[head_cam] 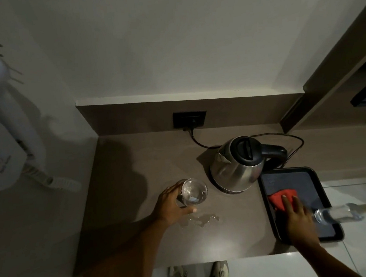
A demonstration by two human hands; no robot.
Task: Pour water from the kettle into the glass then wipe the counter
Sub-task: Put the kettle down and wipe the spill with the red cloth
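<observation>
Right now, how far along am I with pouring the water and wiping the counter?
Pouring looks done: the glass holds water, gripped by your left hand, and the kettle sits upright on the counter. In hand: your right hand is on the red cloth in the black tray. Left: wiping the puddle near the glass.
</observation>
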